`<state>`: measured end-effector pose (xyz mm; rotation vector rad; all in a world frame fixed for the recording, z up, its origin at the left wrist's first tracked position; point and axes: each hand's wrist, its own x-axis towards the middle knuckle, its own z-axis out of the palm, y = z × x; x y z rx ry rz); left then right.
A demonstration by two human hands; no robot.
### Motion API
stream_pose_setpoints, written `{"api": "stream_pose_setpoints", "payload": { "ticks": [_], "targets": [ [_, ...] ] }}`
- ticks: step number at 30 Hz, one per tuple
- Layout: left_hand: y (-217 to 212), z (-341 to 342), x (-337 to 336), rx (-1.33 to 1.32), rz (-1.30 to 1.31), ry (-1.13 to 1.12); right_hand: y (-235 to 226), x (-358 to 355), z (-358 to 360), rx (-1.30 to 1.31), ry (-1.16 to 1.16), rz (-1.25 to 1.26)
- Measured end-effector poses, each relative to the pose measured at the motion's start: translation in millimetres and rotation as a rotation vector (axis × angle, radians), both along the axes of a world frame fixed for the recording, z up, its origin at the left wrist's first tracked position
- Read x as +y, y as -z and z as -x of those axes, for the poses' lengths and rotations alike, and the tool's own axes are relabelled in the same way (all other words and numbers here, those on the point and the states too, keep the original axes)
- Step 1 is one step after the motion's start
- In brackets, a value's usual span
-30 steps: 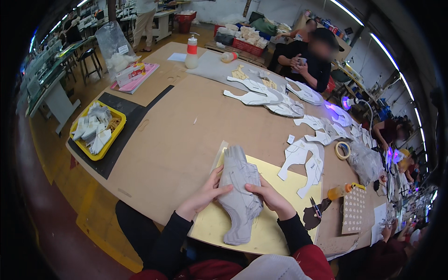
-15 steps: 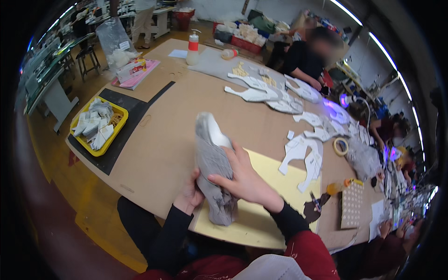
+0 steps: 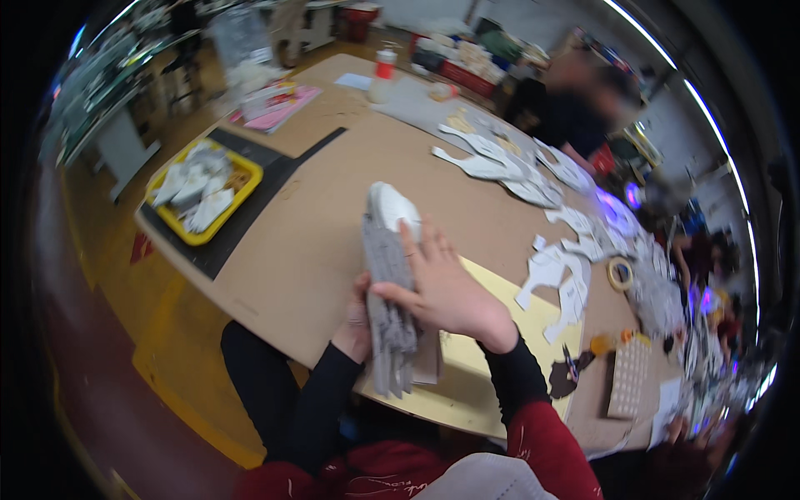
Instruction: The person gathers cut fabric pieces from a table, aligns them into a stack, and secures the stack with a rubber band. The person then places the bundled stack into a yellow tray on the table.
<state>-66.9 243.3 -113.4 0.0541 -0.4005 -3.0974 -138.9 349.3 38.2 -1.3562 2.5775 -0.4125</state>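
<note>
A thick stack of grey, soft-looking cut pieces (image 3: 387, 308) is held upright over the near table edge, its layered edges facing me. A smooth white rounded part (image 3: 395, 206) shows at its top. My left hand (image 3: 356, 325) grips the stack from the left, most of its fingers hidden behind it. Against the right side lies my right hand (image 3: 446, 287), fingers extended upward and thumb across the layers, clasping the stack. Below the hands is a pale yellow sheet (image 3: 475, 375), with a small flat tan piece (image 3: 427, 358) beside the stack.
A yellow tray (image 3: 200, 240) of white pieces rests on a black mat (image 3: 242, 225) at left. White and grey cut pieces (image 3: 546, 271), a tape roll (image 3: 620, 273) and a perforated block (image 3: 629, 379) lie right. A pump bottle (image 3: 383, 75) stands far back; a co-worker (image 3: 575, 108) sits across.
The stack has turned so its layered edges face me. My right hand's fingers have straightened and spread along it. The view has shifted, moving the table slightly right in the picture.
</note>
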Motion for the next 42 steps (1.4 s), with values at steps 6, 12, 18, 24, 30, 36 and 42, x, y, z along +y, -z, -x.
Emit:
{"api": "stream_pose_setpoints", "payload": {
  "ticks": [6, 12, 18, 24, 30, 36, 42],
  "targets": [
    [-7, 7, -2, -0.059, -0.008, -0.122, -38, -6, -5, -0.095, -0.181, 0.243],
    [-15, 5, -6, 0.239, -0.318, -0.286, -49, -37, 67, -0.19, 0.0, 0.662],
    [-12, 2, 0, 0.204, -0.346, -0.343, 58, -133, 154, -0.215, -0.086, 0.403],
    [-8, -1, 0, 0.164, -0.256, -0.266, 176, -231, 161, -0.637, -0.362, 0.744],
    [4, -11, -10, 0.08, -0.18, -0.231, 200, -291, 160, -0.547, -0.146, 0.412],
    [6, -10, -12, 0.055, -0.123, -0.149, 183, -221, 162, -0.379, -0.215, 0.982],
    [9, -14, -19, 0.034, -0.098, -0.133, 84, -84, 134, -0.991, 0.248, 1.056]
  ]
}}
